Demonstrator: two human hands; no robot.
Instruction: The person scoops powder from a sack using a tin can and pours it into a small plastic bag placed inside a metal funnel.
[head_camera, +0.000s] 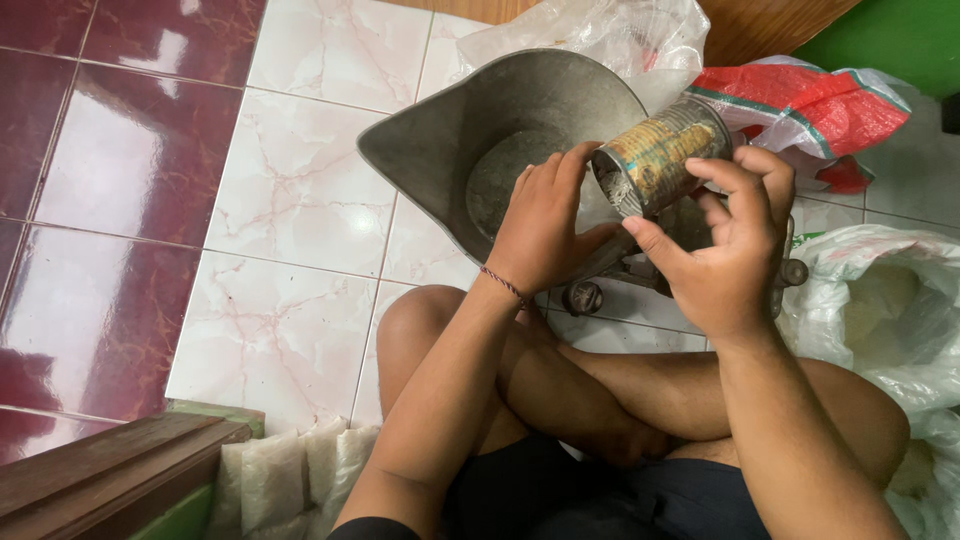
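Observation:
My right hand (725, 245) grips a worn tin can (660, 155), tipped on its side with its open mouth facing left over a grey metal scoop pan (440, 150). My left hand (545, 225) rests on the pan's near rim, with its fingers at the can's mouth. A dark pile lies in the bottom of the pan (500, 175). The pan sits on a small scale base with round knobs (583, 296), mostly hidden by my hands. I sit cross-legged on a tiled floor, knees under my arms.
A clear plastic bag of white grain (880, 310) lies open at the right. A red and white woven sack (820, 105) and a crumpled clear bag (600, 30) lie behind the pan. Small filled plastic packets (290, 475) sit at lower left beside a wooden edge (110, 465).

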